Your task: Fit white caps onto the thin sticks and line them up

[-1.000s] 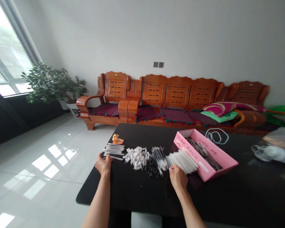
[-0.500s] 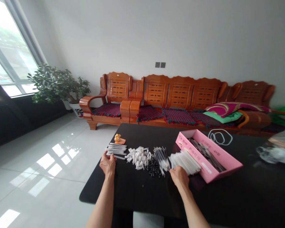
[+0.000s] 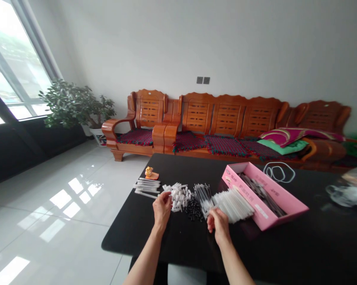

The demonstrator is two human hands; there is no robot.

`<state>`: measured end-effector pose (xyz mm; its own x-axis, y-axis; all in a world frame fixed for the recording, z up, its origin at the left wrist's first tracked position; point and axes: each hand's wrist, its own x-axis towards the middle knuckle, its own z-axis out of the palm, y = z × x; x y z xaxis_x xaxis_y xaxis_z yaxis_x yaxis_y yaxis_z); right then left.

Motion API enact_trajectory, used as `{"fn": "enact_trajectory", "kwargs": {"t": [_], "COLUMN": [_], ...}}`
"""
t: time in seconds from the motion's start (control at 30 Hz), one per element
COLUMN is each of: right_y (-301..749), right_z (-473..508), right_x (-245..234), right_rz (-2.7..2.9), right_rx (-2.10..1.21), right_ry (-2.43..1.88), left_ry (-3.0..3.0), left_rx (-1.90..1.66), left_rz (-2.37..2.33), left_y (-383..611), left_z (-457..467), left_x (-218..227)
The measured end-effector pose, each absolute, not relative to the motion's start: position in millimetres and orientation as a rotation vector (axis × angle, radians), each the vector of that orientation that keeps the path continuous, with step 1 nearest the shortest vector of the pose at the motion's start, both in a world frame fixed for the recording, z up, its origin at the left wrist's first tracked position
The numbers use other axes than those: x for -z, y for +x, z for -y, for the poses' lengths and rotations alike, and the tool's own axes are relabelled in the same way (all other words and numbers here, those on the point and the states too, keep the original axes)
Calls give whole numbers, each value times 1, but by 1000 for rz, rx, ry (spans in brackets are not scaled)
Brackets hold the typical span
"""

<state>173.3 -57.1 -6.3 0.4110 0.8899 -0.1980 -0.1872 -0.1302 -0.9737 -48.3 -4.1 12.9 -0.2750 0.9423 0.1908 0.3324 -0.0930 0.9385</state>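
Note:
My left hand (image 3: pixel 162 209) is at the left edge of a pile of small white plastic pieces (image 3: pixel 181 194), fingers curled together; whatever may be between the fingertips is hidden. My right hand (image 3: pixel 219 225) is closed in a pinch, with a translucent white tube (image 3: pixel 211 210) showing at its fingertips. Beyond it lie a stack of translucent tubes (image 3: pixel 234 204) and a bundle of thin dark-and-white rods (image 3: pixel 202 194), which look like pen refills. Small black pieces (image 3: pixel 195 209) are heaped between the hands. Left of the white pile, several assembled whitish sticks (image 3: pixel 147 186) lie in a row.
A pink box (image 3: pixel 267 194) holding dark grey strips stands right of the tubes. An orange duck figure (image 3: pixel 150 172) sits at the table's (image 3: pixel 184 241) far left. White loops (image 3: pixel 279 172) and plastic bags (image 3: pixel 350 190) lie to the right. A wooden sofa (image 3: pixel 226 118) stands behind.
My left hand has left the row of whitish sticks and moved right to the white pieces. My right hand has shifted slightly left, off the tube stack.

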Motion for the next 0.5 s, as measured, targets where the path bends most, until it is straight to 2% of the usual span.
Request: {"fn": "enact_trajectory", "kwargs": {"t": [0.5], "right_y": [177], "right_z": [59], "right_x": [10], "right_rz": [751], "right_rx": [-1149], "right_ry": [-1358], "left_ry": [2006], "left_rx": [-866], "left_rz": [-1582], "left_y": [0], "left_z": [22], "left_x": [-5]}}
